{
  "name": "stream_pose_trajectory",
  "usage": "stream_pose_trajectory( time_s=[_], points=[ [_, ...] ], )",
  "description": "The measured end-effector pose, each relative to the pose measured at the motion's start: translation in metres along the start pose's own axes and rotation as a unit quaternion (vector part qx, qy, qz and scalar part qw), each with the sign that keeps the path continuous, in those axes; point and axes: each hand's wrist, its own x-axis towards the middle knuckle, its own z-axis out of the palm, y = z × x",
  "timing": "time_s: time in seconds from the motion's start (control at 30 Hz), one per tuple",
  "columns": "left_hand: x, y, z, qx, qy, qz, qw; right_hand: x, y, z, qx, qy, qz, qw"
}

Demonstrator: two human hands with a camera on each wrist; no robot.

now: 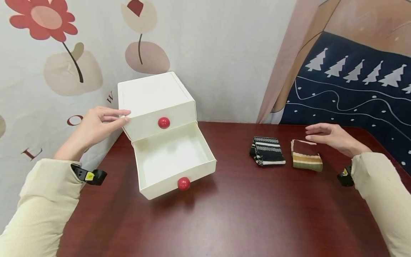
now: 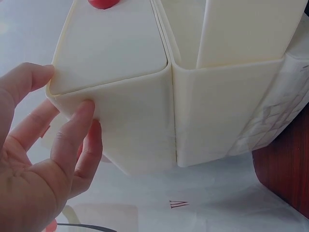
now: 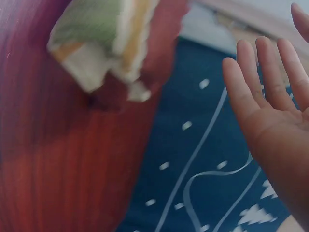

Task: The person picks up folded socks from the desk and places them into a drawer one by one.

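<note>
A white two-drawer box [image 1: 154,93] stands at the back left, with red round knobs. Its upper drawer [image 1: 146,125] is closed, while the lower drawer [image 1: 170,153] is pulled out with nothing in it. My left hand [image 1: 96,125] holds the box's upper left front corner, thumb [image 2: 41,77] at the front edge and fingertips [image 2: 87,108] on the side. At the right, my right hand [image 1: 334,137] hovers with extended fingers just beyond a folded brown, yellow and green striped cloth [image 1: 306,155], sock-like in shape. Left of that lies a folded black-and-white striped cloth [image 1: 268,151].
Everything rests on a dark red wooden table [image 1: 244,214]. A pale curtain with flower prints [image 1: 218,53] hangs right behind the box. At the back right hangs a navy cloth with white trees [image 1: 346,85], close to the table's edge.
</note>
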Motion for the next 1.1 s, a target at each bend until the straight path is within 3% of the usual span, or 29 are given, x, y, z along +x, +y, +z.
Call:
stream_pose_trajectory(
  time_s=[0.23, 0.37, 0.47, 0.63, 0.8, 1.1],
  points=[
    [0.0, 0.0, 0.002, -0.002, -0.002, -0.01, 0.9999, 0.012, 0.039, -0.003, 0.035, 0.003, 0.031, 0.9989],
    [0.001, 0.0, 0.001, 0.0, 0.002, -0.012, 0.9999, 0.017, 0.055, 0.0, 0.07, 0.024, 0.075, 0.9944],
    [0.001, 0.0, 0.0, 0.003, 0.002, -0.016, 0.9999, 0.02, 0.061, 0.006, 0.071, 0.028, 0.104, 0.9917],
    [0.001, 0.0, -0.001, 0.003, -0.001, -0.023, 0.9997, 0.023, 0.064, 0.013, 0.057, -0.014, 0.112, 0.992],
    [0.002, 0.0, 0.0, 0.002, 0.001, -0.021, 0.9998, 0.025, 0.065, 0.017, 0.065, -0.04, 0.109, 0.9911],
    [0.001, -0.002, 0.0, -0.003, -0.004, -0.042, 0.9991, 0.028, 0.063, 0.021, 0.015, -0.056, 0.101, 0.9932]
  ],
)
